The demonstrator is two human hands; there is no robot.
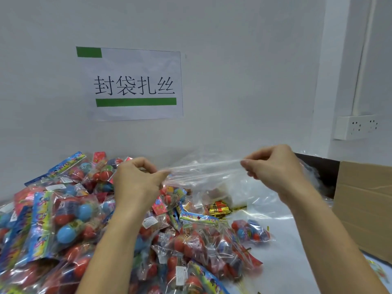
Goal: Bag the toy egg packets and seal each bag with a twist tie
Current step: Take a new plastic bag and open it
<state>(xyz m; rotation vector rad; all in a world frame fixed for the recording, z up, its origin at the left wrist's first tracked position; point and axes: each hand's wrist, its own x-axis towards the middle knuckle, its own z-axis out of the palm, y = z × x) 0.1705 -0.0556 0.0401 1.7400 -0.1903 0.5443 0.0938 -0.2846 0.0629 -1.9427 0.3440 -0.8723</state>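
A clear plastic bag (203, 172) is stretched between both hands above the table. My left hand (135, 181) pinches its left edge and my right hand (273, 166) pinches its right edge. Under and left of the hands lies a big heap of toy egg packets (70, 219), each with red and blue eggs and a colourful header card. A bundle of gold twist ties (219, 210) lies behind the hanging bag. One small bagged set of eggs (250, 230) rests alone on the white table at the right.
A brown cardboard box (364, 209) stands at the right edge. A white wall with a printed paper sign (135, 85) is straight ahead, and a wall socket (356, 127) sits at upper right. More clear bags (314, 170) are piled behind my right hand.
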